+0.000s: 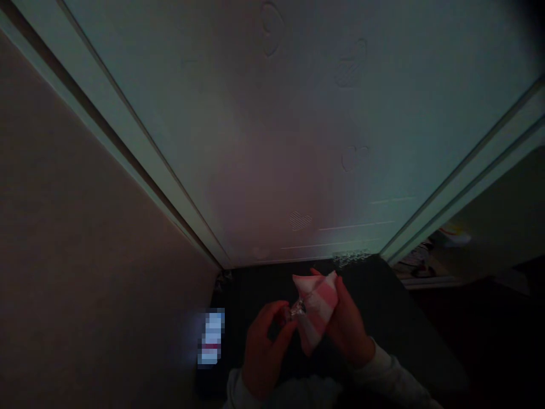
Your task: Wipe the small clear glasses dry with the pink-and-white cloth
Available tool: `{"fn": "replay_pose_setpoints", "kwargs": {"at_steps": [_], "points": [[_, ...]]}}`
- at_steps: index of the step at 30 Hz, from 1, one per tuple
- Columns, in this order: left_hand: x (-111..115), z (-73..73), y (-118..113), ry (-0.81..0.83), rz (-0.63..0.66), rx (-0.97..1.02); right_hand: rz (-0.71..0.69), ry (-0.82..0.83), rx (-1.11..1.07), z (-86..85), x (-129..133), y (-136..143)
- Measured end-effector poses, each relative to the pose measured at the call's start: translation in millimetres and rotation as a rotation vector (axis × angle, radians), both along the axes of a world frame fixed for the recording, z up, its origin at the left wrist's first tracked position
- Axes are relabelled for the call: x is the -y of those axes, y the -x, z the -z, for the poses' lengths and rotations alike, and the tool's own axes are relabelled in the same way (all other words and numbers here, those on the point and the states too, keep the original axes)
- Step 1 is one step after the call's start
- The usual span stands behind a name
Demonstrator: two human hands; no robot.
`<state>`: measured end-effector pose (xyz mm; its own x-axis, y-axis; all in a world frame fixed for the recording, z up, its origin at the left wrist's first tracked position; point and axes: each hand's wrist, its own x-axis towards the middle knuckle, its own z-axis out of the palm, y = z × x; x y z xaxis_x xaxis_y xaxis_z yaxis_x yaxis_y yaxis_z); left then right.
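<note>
In dim light, a small pink-and-white striped piece, soft-looking like a folded cloth or pouch (321, 304), rests in my right hand (349, 329). The fingers of that hand curl round its far side and are partly hidden behind it. My left hand (264, 343) is closed in a pinch, thumb and forefinger meeting on a small shiny, clear thing (298, 309) at the left edge of the striped piece. What kind of thing it is, I cannot make out. Both hands are held close together above a dark surface (383, 318).
Ahead stands a pale panel (272, 142) with embossed hearts, framed by mouldings. A brown wall (85, 227) runs along the left. Low on the left glows a blurred bright screen-like rectangle (212, 337). At right, several items lie in a shelf-like opening (426, 258).
</note>
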<state>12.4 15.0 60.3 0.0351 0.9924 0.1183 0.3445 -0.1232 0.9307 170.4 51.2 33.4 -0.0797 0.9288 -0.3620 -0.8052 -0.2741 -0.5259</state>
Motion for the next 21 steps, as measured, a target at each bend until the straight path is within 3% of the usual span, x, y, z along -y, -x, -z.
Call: {"fn": "replay_pose_setpoints", "kwargs": {"at_steps": [4, 8, 15, 21], "points": [[-1.3, 1.7, -2.2, 0.010, 0.007, -0.036, 0.010, -0.013, 0.044, -5.8, -0.6, 4.9], [-3.9, 4.8, -5.2, 0.050, -0.051, -0.026, -0.057, -0.127, 0.046, -13.6, 3.5, 12.0], [-2.5, 4.5, -1.5, 0.023, -0.091, -0.022, -0.129, -0.187, 0.036, -10.3, 5.9, 12.5], [-1.1, 3.2, -3.7, -0.059, -0.035, -0.053, -0.101, -0.204, 0.148, -13.1, 10.9, 10.8]]}}
